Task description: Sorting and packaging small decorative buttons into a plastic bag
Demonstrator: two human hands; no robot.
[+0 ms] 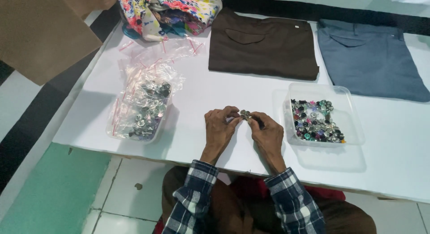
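Note:
My left hand (220, 126) and my right hand (268, 132) meet over the white table (197, 95), both pinching one small dark metallic button (245, 115) between their fingertips. Just right of my right hand stands a clear plastic tray (351, 126) with several shiny coloured buttons (316, 120) in it. To the left lies another clear tray (117, 132) of metallic buttons (150, 109), covered by small clear zip bags (148, 72).
Folded brown trousers (263, 45) and folded blue-grey trousers (370, 57) lie at the back of the table. A floral fabric bundle (170, 10) sits at the back left, beside brown cloth (40, 32). The table's near edge runs above my knees.

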